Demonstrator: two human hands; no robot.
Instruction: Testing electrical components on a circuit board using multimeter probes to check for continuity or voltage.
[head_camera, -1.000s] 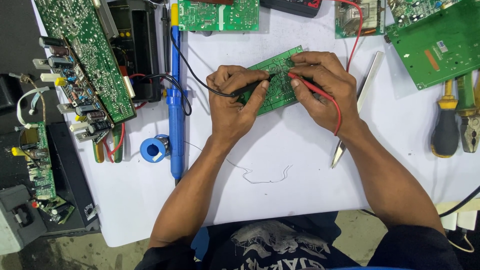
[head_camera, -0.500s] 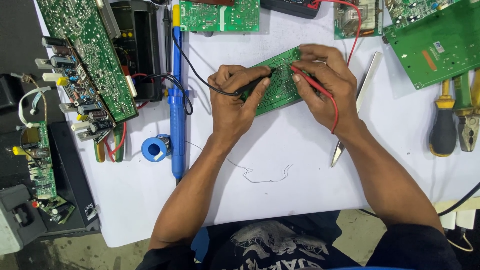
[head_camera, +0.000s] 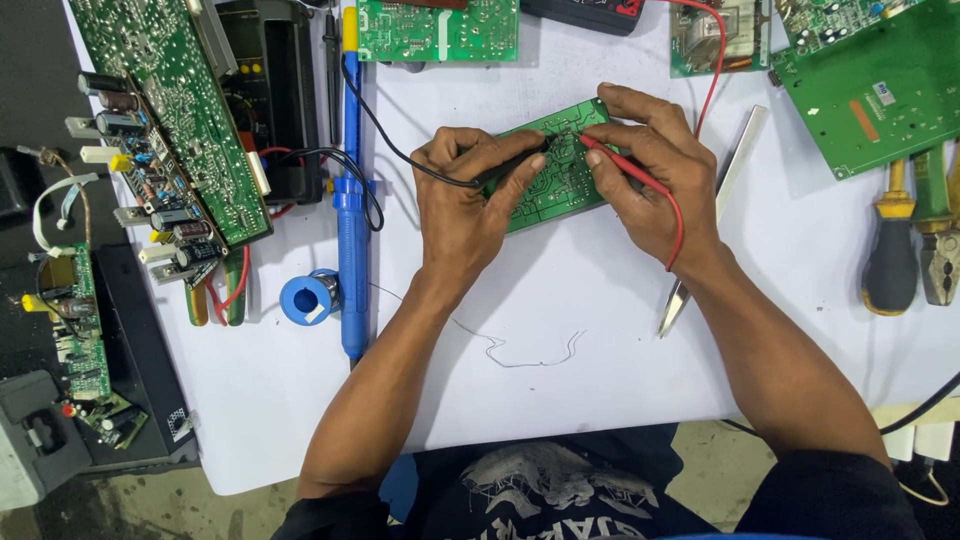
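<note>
A small green circuit board (head_camera: 553, 188) lies tilted on the white table (head_camera: 560, 380), solder side up. My left hand (head_camera: 465, 200) grips a black test probe (head_camera: 505, 172) with its tip on the board; a black lead (head_camera: 385, 130) runs off up-left. My right hand (head_camera: 650, 165) pinches a red test probe (head_camera: 625, 170) whose tip touches the board beside the black one. Its red lead (head_camera: 682, 225) loops over my wrist and runs up toward a dark meter (head_camera: 590, 12) at the top edge.
A blue desoldering pump (head_camera: 350, 230) and blue solder spool (head_camera: 306, 297) lie left of my arm. Large green boards sit at the upper left (head_camera: 170, 110), top (head_camera: 438, 28) and upper right (head_camera: 870, 85). Tweezers (head_camera: 715, 215), a screwdriver (head_camera: 890, 250) and pliers (head_camera: 938, 240) lie right.
Both hands stay on the small board; the probe tips have shifted slightly across it. Nothing else has moved.
</note>
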